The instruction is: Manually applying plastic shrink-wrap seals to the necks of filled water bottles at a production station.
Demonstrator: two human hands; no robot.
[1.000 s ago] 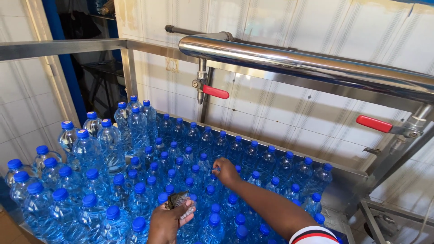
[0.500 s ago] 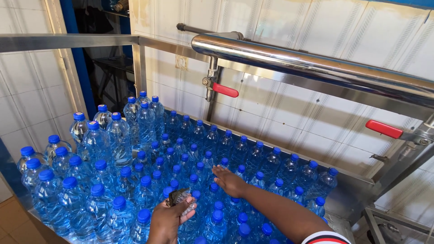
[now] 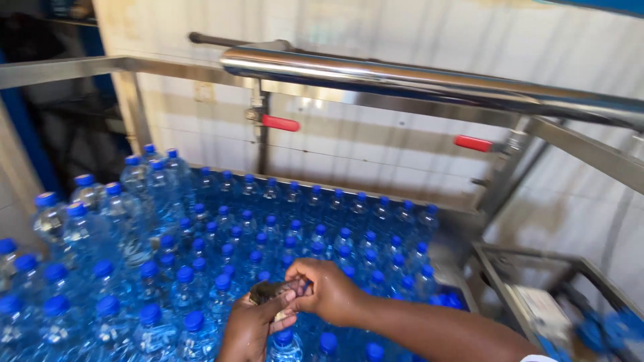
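Note:
My left hand (image 3: 249,330) comes up from the bottom edge and holds a small dark object (image 3: 267,291), whose kind I cannot tell. From the right, my right hand (image 3: 329,291) has its fingertips pinched on the right end of that same object. Both hands hover just above a dense crowd of clear water bottles with blue caps (image 3: 221,248), which stand upright on a steel table. Taller bottles (image 3: 80,221) stand at the left, smaller ones fill the middle and back.
A thick steel pipe (image 3: 416,77) runs across above the bottles, with two red valve handles (image 3: 280,123) (image 3: 473,143) below it. A steel frame rail (image 3: 67,70) borders the left. White tiled wall behind. A metal rack (image 3: 537,288) with blurred blue items sits at the right.
My right hand left the bottle caps and came to the object in my left hand. The view swung to the right.

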